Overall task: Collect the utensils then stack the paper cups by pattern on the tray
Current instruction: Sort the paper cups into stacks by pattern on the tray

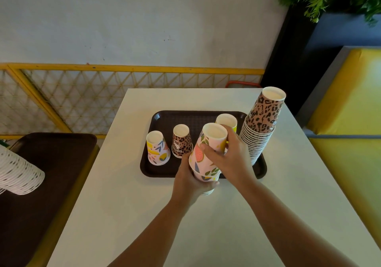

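Note:
A dark brown tray point(162, 118) lies on the white table. Upside-down paper cups stand on it: a fruit-pattern cup point(157, 148) at the left, a leopard-pattern cup point(181, 142) beside it, a yellowish cup point(226, 120) partly hidden behind my hands, and a tall stack of leopard cups point(262, 122) at the right. Over the tray's front edge I hold a short stack of fruit-pattern cups point(207, 153). My left hand point(190, 181) grips its lower part. My right hand point(229, 159) wraps the top cup.
The white table point(144, 215) has bare surface in front of the tray. To the left, a second brown tray point(41, 163) carries a lying stack of white cups point(18, 174). A yellow lattice fence point(92, 93) runs behind; a yellow bench point(350, 132) is at the right.

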The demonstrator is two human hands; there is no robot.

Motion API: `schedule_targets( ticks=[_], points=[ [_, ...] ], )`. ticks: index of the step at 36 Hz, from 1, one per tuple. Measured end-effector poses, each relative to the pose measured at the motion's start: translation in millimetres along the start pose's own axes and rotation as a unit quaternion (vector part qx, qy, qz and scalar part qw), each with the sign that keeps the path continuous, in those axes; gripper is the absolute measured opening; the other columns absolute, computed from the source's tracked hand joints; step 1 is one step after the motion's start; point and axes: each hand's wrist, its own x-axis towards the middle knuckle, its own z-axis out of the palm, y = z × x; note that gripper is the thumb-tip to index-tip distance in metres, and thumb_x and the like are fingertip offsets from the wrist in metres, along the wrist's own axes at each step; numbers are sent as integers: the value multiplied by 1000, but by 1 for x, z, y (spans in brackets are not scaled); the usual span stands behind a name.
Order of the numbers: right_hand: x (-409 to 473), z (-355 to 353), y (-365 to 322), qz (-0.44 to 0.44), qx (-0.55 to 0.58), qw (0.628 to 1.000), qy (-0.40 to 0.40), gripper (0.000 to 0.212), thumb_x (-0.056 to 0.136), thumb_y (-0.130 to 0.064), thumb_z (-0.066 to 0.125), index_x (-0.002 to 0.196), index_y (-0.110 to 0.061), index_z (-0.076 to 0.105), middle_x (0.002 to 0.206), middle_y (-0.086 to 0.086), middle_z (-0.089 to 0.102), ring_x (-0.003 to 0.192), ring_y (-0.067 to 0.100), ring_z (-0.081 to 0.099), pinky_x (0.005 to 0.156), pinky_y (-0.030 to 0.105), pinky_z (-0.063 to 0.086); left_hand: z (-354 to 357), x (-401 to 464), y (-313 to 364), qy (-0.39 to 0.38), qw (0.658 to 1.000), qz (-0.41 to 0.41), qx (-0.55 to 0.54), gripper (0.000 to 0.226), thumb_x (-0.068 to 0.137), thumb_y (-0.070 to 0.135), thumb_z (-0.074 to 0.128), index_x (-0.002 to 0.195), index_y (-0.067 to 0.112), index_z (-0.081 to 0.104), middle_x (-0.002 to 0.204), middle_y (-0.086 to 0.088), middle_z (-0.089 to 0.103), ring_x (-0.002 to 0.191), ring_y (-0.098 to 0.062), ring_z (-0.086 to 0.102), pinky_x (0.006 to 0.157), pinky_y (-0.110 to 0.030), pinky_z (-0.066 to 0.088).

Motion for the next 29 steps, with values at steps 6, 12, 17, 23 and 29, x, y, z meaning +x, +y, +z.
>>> schedule_targets(
  ticks=[6, 12, 17, 23, 29],
  points=[
    [16, -13, -13, -12, 35, 999, 26, 63, 65, -51, 68, 117, -18, 54, 105, -7, 64, 95, 8, 61, 78, 32, 55, 2, -4, -2, 5, 1000, -17, -22, 90, 37, 44, 83, 118, 26, 49, 110, 10, 65, 102, -6, 61, 82, -20, 53],
    [29, -23, -23, -22, 41, 999, 29, 56, 72, -39, 73, 120, -20, 53, 103, -10, 62, 95, 7, 61, 76, 27, 55, -1, -1, -1, 20, 999, -17, -24, 82, 49, 22, 92, 116, 26, 46, 112, 7, 63, 104, -11, 60, 84, -23, 53],
    [20, -12, -10, 4, 26, 999, -31, 57, 66, -47, 72, 113, -24, 51, 107, -5, 63, 96, 10, 62, 78, 31, 56, -2, -2, 6, 32, 999, -8, -35, 79, 40, 45, 82, 109, 39, 45, 107, 16, 64, 99, 1, 61, 79, -13, 51],
    [13, -3, -4, -4, 2, 999, -51, 50, 70, -35, 76, 112, -26, 51, 95, -17, 56, 85, -1, 54, 67, 7, 42, -2, -3, 9, 28, 999, 29, -12, 85, 51, 16, 92, 118, 29, 42, 106, 21, 57, 100, 4, 57, 79, -3, 45],
    [21, -13, -9, -15, 27, 999, -23, 53, 69, -45, 72, 115, -24, 54, 104, -7, 63, 94, 9, 61, 78, 32, 55, -1, -4, 2, 9, 1000, 21, -10, 95, 43, 39, 86, 127, 27, 43, 118, 11, 62, 109, -3, 59, 89, -19, 51]
  ],
)
